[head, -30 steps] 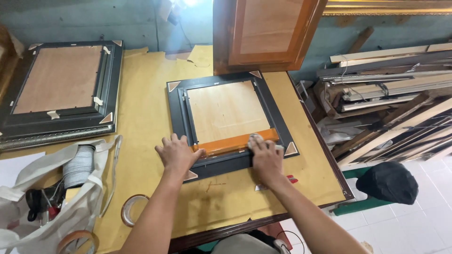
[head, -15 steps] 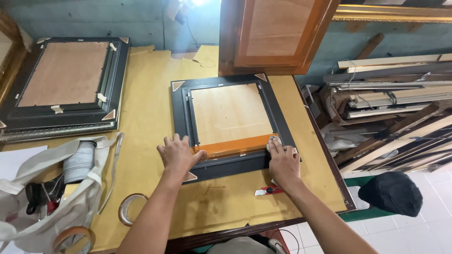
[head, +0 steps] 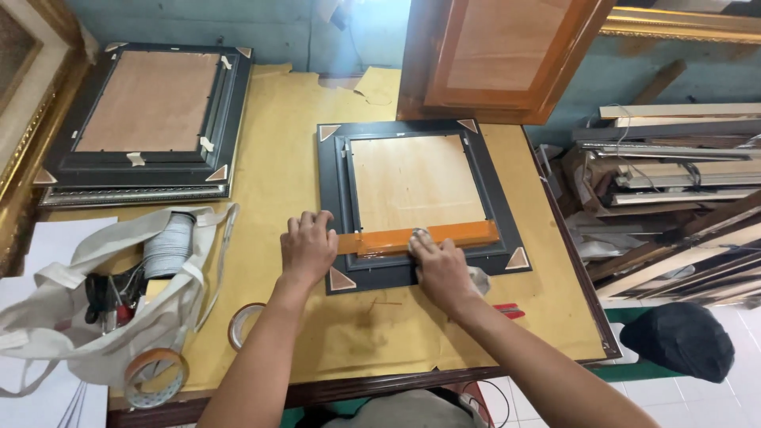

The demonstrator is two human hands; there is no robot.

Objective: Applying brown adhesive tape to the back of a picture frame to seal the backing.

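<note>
two hands lie flat on a black picture frame (head: 420, 202), face down at the middle of the yellow-papered table (head: 293, 135). left hand (head: 307, 250), fingers spread, gripping nothing, presses the end of an orange tape strip (head: 420, 236) along the backing's lower edge. right hand (head: 438, 268) presses it mid-strip, fingers extended, over a grey cloth (head: 478, 279). a second frame (head: 147, 123) lies far left; a white bag (head: 95, 305) and tape rolls (head: 154, 376) lie near left; a wooden panel (head: 499, 55) leans just behind.

- A square black picture frame (head: 418, 204) with a pale plain wooden backing and tan triangular corner pieces is lying face down.
- A glossy orange strip of tape (head: 420, 238) is running across that frame's lower edge.
- Mustard-yellow paper (head: 285, 158) is showing under the frame.
- A cream cloth bag (head: 95, 317) is sitting left of the frame.
</note>
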